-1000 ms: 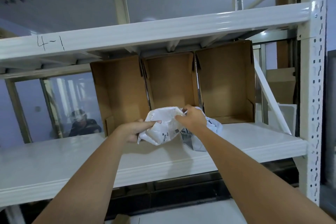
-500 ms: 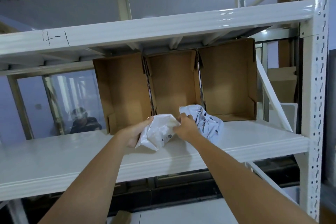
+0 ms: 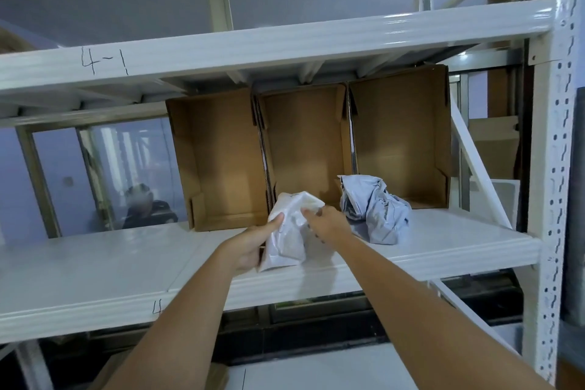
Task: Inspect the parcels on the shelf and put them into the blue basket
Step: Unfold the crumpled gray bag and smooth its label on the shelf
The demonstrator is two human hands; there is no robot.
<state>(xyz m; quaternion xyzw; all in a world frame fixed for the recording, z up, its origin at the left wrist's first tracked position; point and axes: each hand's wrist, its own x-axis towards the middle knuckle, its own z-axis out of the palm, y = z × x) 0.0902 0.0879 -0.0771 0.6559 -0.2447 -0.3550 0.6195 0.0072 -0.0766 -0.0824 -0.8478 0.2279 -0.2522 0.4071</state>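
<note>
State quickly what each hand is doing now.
Left hand: grips the white parcel.
Right hand: pinches the same parcel's top edge.

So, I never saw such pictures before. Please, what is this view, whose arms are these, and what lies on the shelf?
The camera sits on a person's head and looks forward and down, so the two arms are that person's own. The left hand holds a white parcel; the right hand touches its top. A second, crumpled grey parcel lies on the white shelf, to the right. Behind stand three open cardboard boxes. No blue basket shows in this view.
</note>
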